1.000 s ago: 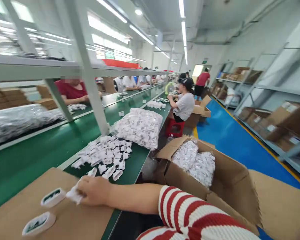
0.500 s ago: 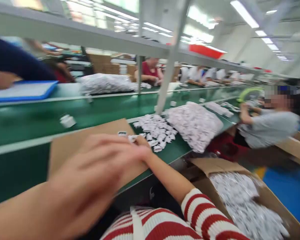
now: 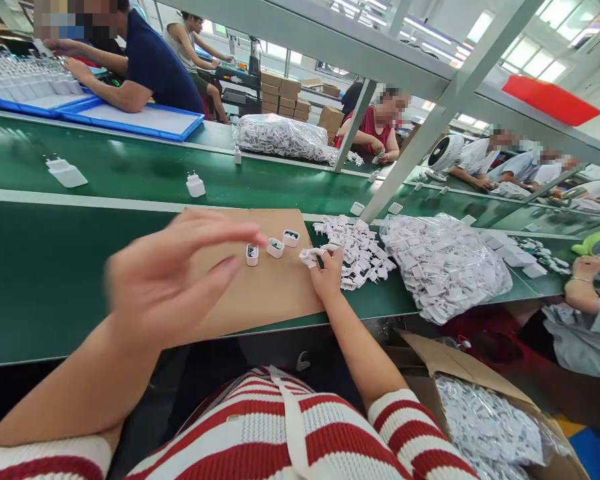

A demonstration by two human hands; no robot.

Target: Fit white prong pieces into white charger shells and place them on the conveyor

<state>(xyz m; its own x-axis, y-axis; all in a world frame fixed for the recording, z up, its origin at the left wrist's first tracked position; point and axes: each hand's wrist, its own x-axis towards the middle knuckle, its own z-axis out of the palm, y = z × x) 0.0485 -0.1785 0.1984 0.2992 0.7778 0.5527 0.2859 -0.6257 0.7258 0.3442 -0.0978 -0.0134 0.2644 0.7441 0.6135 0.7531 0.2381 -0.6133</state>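
Note:
My left hand (image 3: 173,283), a little blurred, is raised over the left part of a brown cardboard sheet (image 3: 260,300). Its thumb and forefinger are apart, with nothing visible between them. Just past its fingertips, three white charger housings stand on the cardboard, with dark and green parts showing in their open ends: one housing (image 3: 252,256), a second (image 3: 275,248) and a third (image 3: 291,239). At the sheet's right edge, my right hand (image 3: 329,277) has its fingers closed on small white plug pieces (image 3: 310,257). A pile of white plug pieces (image 3: 365,250) lies beside that hand.
Right of the pile lies a clear bag of white parts (image 3: 445,267). Finished-looking chargers (image 3: 196,185) lie on the green conveyor (image 3: 145,170). A metal post (image 3: 430,127) rises at the bench's back. A carton (image 3: 430,353) stands lower right. Several people work around.
The view has swung left and steadied. My left hand has drawn back from beside my right hand, uncovering the housings. My right hand stays near the pile.

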